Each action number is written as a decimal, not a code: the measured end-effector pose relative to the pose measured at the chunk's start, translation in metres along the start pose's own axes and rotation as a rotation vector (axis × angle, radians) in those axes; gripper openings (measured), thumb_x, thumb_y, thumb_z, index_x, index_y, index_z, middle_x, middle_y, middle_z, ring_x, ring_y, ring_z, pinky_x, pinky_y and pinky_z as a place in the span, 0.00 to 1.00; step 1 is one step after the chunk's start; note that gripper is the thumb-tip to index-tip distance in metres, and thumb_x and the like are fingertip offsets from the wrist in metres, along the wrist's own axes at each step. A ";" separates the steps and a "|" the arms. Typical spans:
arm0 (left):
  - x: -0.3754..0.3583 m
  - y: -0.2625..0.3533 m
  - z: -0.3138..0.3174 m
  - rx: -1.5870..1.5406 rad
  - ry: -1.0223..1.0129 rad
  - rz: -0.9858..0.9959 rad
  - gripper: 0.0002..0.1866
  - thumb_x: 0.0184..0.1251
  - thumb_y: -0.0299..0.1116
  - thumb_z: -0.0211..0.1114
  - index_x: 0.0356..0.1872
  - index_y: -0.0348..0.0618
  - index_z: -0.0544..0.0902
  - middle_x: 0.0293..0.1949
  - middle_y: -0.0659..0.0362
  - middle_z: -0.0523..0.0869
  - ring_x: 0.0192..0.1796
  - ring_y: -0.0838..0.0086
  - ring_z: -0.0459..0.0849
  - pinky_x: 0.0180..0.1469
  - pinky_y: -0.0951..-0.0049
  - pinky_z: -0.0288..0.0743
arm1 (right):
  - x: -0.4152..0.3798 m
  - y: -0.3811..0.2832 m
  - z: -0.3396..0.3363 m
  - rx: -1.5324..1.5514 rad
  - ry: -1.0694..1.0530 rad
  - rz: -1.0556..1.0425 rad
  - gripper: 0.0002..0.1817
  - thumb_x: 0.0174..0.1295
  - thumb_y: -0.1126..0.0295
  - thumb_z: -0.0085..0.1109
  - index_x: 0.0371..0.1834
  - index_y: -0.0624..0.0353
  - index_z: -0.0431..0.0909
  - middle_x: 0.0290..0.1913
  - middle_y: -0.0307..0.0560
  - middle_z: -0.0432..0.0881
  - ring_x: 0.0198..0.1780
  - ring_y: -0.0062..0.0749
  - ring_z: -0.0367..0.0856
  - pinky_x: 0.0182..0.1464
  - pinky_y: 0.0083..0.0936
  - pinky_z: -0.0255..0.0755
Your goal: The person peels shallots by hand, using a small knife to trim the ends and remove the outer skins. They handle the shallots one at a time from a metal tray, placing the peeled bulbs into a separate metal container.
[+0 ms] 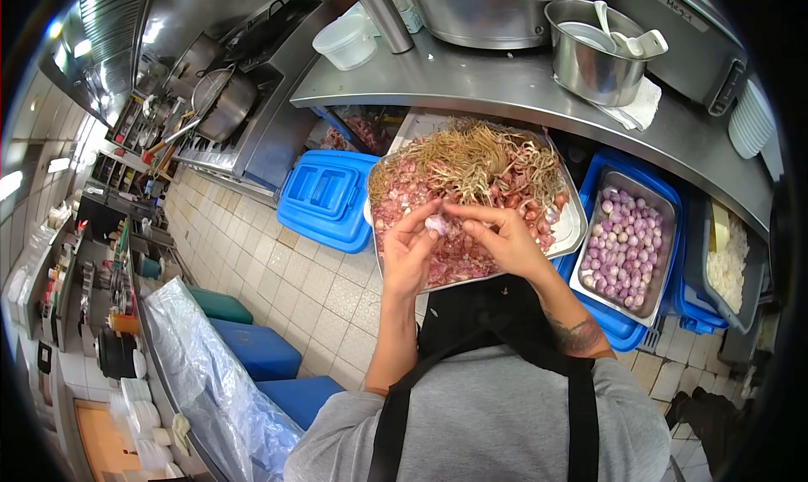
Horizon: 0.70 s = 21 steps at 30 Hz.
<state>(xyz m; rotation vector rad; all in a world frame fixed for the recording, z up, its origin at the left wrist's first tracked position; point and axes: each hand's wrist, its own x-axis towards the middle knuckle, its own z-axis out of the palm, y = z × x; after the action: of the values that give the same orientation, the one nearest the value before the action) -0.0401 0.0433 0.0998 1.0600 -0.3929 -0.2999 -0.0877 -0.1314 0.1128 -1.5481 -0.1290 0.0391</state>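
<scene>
A pale purple peeled-looking shallot [436,225] is pinched between the thumb and fingers of my left hand [407,251]. Right beside it, my right hand [507,242] has its thumb and index finger drawn together, the index fingertip meeting my left fingers above the shallot. Whatever lies between the right fingers is too small to make out. Under both hands is a wide tray [576,230], heaped with loose reddish skins [459,259], unpeeled shallots [539,217] and a tangle of dry stringy roots and tops [480,158].
To the right, a metal pan [665,198] of peeled shallots sits in a blue bin. Further right is a grey tub [753,293] of white pieces. A blue lid [324,198] lies left of the tray. Beyond, a steel counter [480,71] carries a pot [593,74] with utensils.
</scene>
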 end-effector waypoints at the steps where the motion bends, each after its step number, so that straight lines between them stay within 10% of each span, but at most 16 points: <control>1: 0.001 0.000 0.001 -0.033 -0.008 -0.007 0.20 0.61 0.16 0.54 0.57 0.28 0.71 0.52 0.48 0.79 0.53 0.70 0.78 0.52 0.78 0.73 | 0.001 0.002 0.000 -0.005 0.076 -0.062 0.17 0.64 0.74 0.50 0.56 0.57 0.76 0.40 0.42 0.85 0.33 0.19 0.76 0.40 0.23 0.72; 7: 0.006 -0.001 0.003 -0.117 0.019 0.033 0.21 0.62 0.17 0.54 0.59 0.28 0.69 0.57 0.43 0.74 0.61 0.63 0.73 0.61 0.71 0.68 | 0.002 0.010 0.000 -0.142 0.216 -0.159 0.19 0.63 0.73 0.50 0.58 0.58 0.74 0.49 0.47 0.82 0.40 0.20 0.77 0.46 0.22 0.70; 10: 0.008 -0.010 -0.004 -0.069 0.046 0.074 0.22 0.62 0.18 0.56 0.59 0.29 0.68 0.57 0.43 0.74 0.62 0.63 0.72 0.62 0.70 0.67 | -0.004 0.007 0.009 -0.027 0.064 -0.210 0.20 0.64 0.72 0.51 0.60 0.57 0.73 0.34 0.34 0.79 0.27 0.09 0.66 0.27 0.11 0.62; 14: 0.008 -0.014 -0.008 -0.124 -0.002 0.061 0.24 0.62 0.19 0.58 0.60 0.29 0.67 0.57 0.45 0.74 0.60 0.62 0.74 0.61 0.68 0.69 | 0.002 0.021 0.014 -0.022 0.062 -0.313 0.19 0.64 0.74 0.51 0.60 0.57 0.73 0.31 0.34 0.77 0.28 0.10 0.68 0.28 0.12 0.63; 18: 0.007 -0.007 -0.001 -0.176 -0.026 0.062 0.25 0.62 0.18 0.59 0.61 0.31 0.67 0.57 0.47 0.74 0.59 0.61 0.75 0.60 0.66 0.72 | 0.000 0.006 -0.002 0.031 -0.007 -0.017 0.19 0.64 0.75 0.50 0.59 0.60 0.72 0.41 0.40 0.81 0.37 0.15 0.74 0.38 0.15 0.68; 21: 0.010 -0.009 0.001 -0.201 0.030 0.068 0.24 0.62 0.18 0.58 0.61 0.33 0.68 0.56 0.47 0.75 0.59 0.60 0.75 0.60 0.66 0.72 | 0.005 0.018 0.000 -0.097 0.156 -0.251 0.19 0.64 0.75 0.49 0.59 0.63 0.72 0.55 0.48 0.79 0.54 0.25 0.75 0.56 0.22 0.67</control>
<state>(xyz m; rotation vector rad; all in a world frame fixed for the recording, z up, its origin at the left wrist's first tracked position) -0.0320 0.0345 0.0943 0.8520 -0.3636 -0.2565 -0.0815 -0.1309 0.0953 -1.6147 -0.2030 -0.2893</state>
